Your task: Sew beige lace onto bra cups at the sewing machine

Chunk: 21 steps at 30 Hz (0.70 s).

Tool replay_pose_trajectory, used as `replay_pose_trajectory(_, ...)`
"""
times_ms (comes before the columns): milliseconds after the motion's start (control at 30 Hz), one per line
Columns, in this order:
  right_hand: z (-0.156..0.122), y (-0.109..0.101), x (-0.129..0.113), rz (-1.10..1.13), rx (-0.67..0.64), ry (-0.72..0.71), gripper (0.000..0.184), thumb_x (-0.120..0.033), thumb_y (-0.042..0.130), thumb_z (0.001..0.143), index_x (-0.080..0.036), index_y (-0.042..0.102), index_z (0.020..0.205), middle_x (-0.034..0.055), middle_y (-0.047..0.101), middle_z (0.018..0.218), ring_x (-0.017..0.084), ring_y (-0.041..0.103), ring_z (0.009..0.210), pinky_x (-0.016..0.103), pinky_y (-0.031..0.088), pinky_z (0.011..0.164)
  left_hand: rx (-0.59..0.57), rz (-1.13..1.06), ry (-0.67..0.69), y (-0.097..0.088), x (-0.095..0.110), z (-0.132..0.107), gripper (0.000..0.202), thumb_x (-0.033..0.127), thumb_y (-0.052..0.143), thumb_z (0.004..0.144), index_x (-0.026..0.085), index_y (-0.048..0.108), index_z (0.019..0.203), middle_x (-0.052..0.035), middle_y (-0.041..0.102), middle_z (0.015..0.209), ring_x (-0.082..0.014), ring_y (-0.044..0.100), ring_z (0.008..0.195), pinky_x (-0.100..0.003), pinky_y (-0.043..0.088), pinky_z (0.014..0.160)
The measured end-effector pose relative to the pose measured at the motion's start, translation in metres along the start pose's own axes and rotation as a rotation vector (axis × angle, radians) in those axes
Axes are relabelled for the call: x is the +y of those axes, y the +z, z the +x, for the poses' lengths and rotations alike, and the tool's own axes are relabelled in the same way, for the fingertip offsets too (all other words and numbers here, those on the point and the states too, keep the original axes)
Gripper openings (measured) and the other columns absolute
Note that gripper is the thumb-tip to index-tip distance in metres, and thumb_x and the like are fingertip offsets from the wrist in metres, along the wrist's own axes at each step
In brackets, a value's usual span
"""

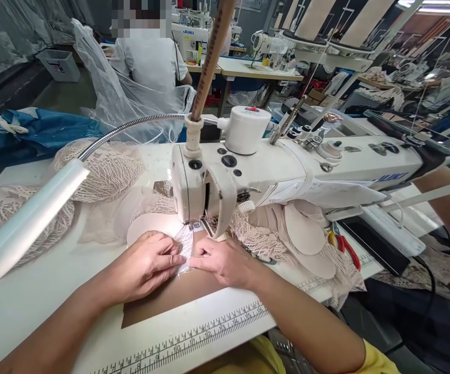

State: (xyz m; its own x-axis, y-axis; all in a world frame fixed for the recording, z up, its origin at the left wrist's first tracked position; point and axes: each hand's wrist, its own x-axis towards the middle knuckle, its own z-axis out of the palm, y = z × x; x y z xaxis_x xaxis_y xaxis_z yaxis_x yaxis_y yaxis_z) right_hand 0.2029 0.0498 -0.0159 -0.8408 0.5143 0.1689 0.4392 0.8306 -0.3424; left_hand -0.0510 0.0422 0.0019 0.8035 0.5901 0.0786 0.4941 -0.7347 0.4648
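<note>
A small piece of pale lace fabric (186,245) lies under the lit needle area of the white sewing machine (205,174). My left hand (149,265) is on its left side, fingers bent and closed together, with the tips pressing the lace down. From the right, my right hand (223,259) has its fingers curled in and its thumb and forefinger at the lace's lower right edge. Both sets of fingertips are close together, just in front of the presser foot (196,225). A brown plate (170,296) shows beneath the hands. The needle tip is hard to make out.
Beige lace pieces lie in piles at the left (104,169) and right (264,234). Red-handled pliers (347,250) and a black phone-like slab (373,244) are farther right. A lamp (34,223) juts in from the left. Another person (153,67) sits ahead.
</note>
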Motion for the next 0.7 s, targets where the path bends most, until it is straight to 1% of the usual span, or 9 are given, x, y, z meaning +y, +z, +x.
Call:
replay_pose_trajectory(200, -0.002, 0.002, -0.001, -0.016, -0.016, 0.007, 0.048, -0.002, 0.049, 0.08, -0.03, 0.06, 0.118, 0.0008, 0.055, 0.091, 0.013, 0.038, 0.07, 0.027, 0.025, 0.061, -0.021, 0.04, 0.02, 0.002, -0.003, -0.001, 0.027, 0.023, 0.051, 0.092, 0.031, 0.063, 0.115, -0.0043, 0.056, 0.09, -0.0191, 0.052, 0.084, -0.034, 0.04, 0.077)
replay_pose_trajectory(333, -0.002, 0.0, -0.003, -0.034, -0.022, 0.01, 0.045, -0.003, 0.05, 0.078, -0.028, 0.062, 0.114, 0.0005, 0.056, 0.092, 0.014, 0.037, 0.07, 0.028, 0.025, 0.061, -0.02, 0.07, 0.014, 0.003, -0.002, 0.0, 0.024, 0.022, 0.049, 0.093, 0.029, 0.063, 0.111, -0.0045, 0.056, 0.089, -0.0192, 0.051, 0.083, -0.035, 0.04, 0.076)
replay_pose_trajectory(500, 0.003, -0.004, -0.006, -0.051, 0.009, 0.075, 0.046, -0.004, 0.049, 0.075, -0.022, 0.062, 0.115, 0.0019, 0.056, 0.087, 0.015, 0.036, 0.07, 0.029, 0.027, 0.064, 0.011, 0.056, 0.015, 0.002, -0.001, 0.001, 0.026, 0.02, 0.047, 0.093, 0.024, 0.059, 0.116, -0.0068, 0.057, 0.097, -0.0201, 0.052, 0.088, -0.036, 0.041, 0.081)
replay_pose_trajectory(600, 0.006, -0.006, -0.008, -0.086, 0.022, 0.151, 0.047, -0.003, 0.046, 0.076, -0.02, 0.06, 0.117, 0.0042, 0.056, 0.088, 0.018, 0.04, 0.077, 0.031, 0.03, 0.071, 0.034, 0.041, 0.0, 0.001, 0.0, 0.001, 0.027, 0.02, 0.047, 0.093, 0.021, 0.059, 0.117, -0.0091, 0.058, 0.103, -0.0219, 0.052, 0.094, -0.035, 0.043, 0.081)
replay_pose_trajectory(700, 0.008, -0.008, -0.008, -0.114, 0.013, 0.197, 0.046, -0.005, 0.046, 0.078, -0.02, 0.059, 0.119, 0.0062, 0.057, 0.093, 0.02, 0.043, 0.086, 0.032, 0.032, 0.077, 0.098, 0.061, -0.014, 0.003, 0.002, 0.004, 0.03, 0.019, 0.046, 0.093, 0.018, 0.057, 0.121, -0.0112, 0.058, 0.111, -0.0232, 0.051, 0.1, -0.035, 0.044, 0.083)
